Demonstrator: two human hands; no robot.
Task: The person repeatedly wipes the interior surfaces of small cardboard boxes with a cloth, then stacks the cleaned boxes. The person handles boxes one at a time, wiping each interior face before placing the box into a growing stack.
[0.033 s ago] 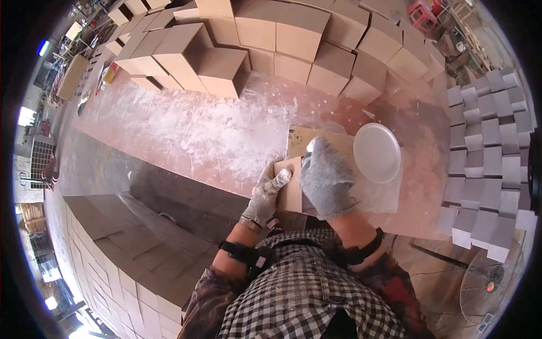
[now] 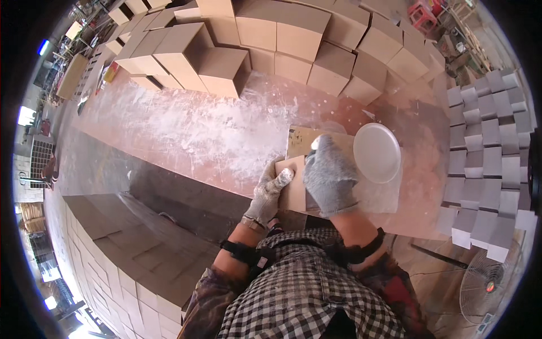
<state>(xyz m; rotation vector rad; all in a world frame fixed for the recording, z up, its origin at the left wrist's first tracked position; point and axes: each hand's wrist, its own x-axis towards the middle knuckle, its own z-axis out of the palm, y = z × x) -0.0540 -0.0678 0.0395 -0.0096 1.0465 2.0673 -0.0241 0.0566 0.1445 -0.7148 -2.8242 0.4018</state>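
Tan box [image 2: 292, 196], gripped by the left hand [image 2: 269, 191] at the near edge of the table [image 2: 197, 130], has edged slightly right together with the curled right hand [image 2: 332, 179], whose hold cannot be determined, suggesting handling continues undisturbed

Head-mounted view, left unit of a side-by-side fisheye pair. Lens sits above the wearer's torso, facing steeply down and forward — checked apron [image 2: 305, 288] closest, filling the lower middle. Left hand [image 2: 270, 189] and right hand [image 2: 330, 175] register near mid-frame, at close range. Beyond them the surface [image 2: 192, 124] recedes toward the brown boxes [image 2: 299, 37], farther off. Field very wide — straight edges bow toward the circular rim, corners black.
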